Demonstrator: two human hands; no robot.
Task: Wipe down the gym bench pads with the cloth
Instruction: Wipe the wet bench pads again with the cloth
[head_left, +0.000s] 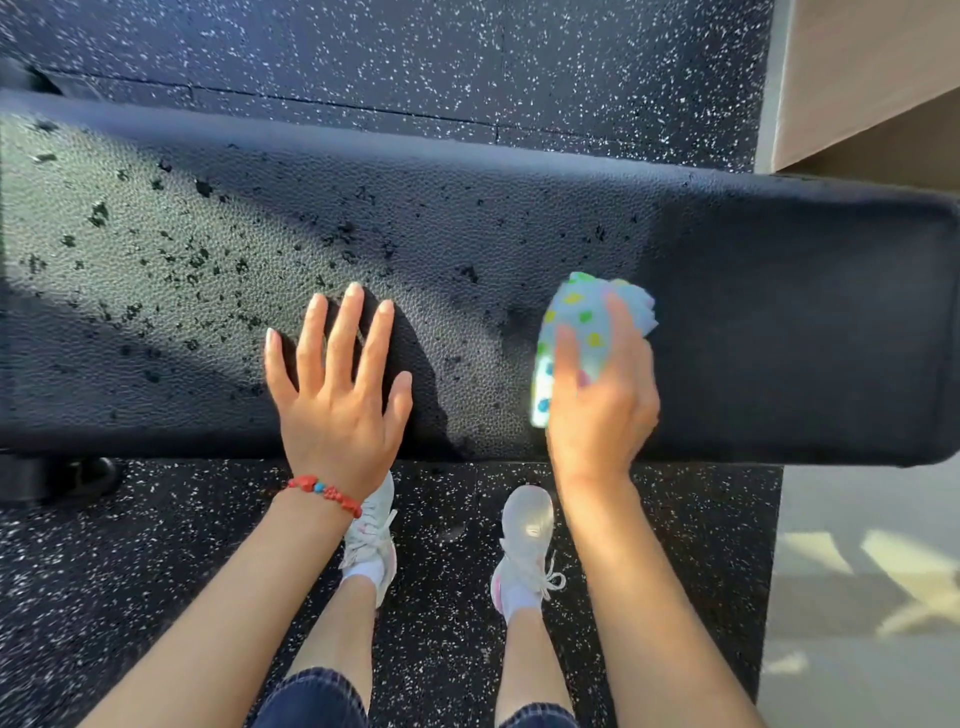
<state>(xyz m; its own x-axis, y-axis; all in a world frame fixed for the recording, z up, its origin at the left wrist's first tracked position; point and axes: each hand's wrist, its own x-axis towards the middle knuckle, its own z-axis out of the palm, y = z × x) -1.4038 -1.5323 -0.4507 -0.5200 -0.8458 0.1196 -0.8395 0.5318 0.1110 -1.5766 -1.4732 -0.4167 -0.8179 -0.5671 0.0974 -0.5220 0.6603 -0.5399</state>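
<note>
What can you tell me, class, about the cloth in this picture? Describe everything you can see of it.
The cloth is light blue with green, yellow and blue dots and looks like soft fabric. It is bunched up, not spread flat, and pressed onto the black textured bench pad, right of the middle. The right hand lies over it and grips it, hiding its lower part; its top and left edge stick out past the fingers. It is slightly blurred. The left hand rests flat on the pad, apart from the cloth.

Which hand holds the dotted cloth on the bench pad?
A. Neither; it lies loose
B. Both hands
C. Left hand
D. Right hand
D: the right hand grips the dotted cloth on the bench pad, while the left hand lies flat and open.
</note>
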